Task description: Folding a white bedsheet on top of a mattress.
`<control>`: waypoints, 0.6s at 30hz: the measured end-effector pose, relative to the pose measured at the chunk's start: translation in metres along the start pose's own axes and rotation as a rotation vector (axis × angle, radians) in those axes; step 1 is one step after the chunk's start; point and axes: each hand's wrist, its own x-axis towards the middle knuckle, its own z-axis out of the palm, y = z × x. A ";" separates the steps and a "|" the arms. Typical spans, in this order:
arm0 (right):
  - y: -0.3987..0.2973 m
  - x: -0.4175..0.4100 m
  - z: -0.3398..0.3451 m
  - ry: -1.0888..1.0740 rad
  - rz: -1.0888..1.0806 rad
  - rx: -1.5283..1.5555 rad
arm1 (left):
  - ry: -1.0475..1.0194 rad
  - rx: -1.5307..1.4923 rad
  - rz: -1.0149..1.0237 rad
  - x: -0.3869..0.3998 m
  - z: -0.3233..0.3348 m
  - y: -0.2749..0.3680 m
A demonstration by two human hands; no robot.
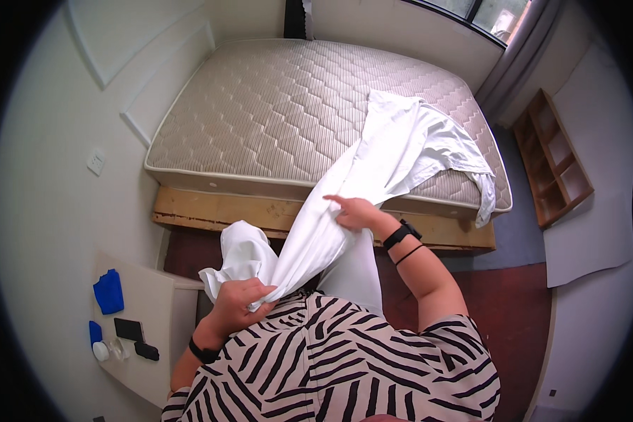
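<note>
A white cloth sheet (327,211) stretches from my waist up over the near edge of a quilted mattress (253,116). Its far part lies crumpled on the mattress's right side, with one end hanging over the edge. My left hand (245,300) grips a gathered part of the sheet close to my body. Beside that hand another fold of the sheet bulges up. My right hand (354,212) touches the middle of the sheet, its index finger extended to the left; its other fingers curl, and whether they pinch cloth is unclear.
The mattress rests on a wooden bed base (216,211). At lower left, a light table (158,316) holds a phone (129,329), blue cloth items (108,291) and a lidded jar (101,351). A wooden shelf unit (554,158) stands at right, near a grey curtain (522,53).
</note>
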 end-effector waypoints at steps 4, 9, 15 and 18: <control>0.017 0.018 0.037 -0.071 -0.028 -0.047 | -0.003 0.014 -0.006 -0.001 0.001 -0.002; 0.037 0.008 0.047 0.081 -0.014 0.019 | -0.005 0.009 -0.031 0.000 -0.001 -0.002; 0.041 -0.028 -0.007 0.634 -0.031 0.322 | 0.221 -0.066 -0.116 0.001 0.000 -0.008; -0.002 -0.069 -0.044 1.043 -0.227 0.444 | 0.319 -0.129 -0.179 -0.005 -0.007 -0.012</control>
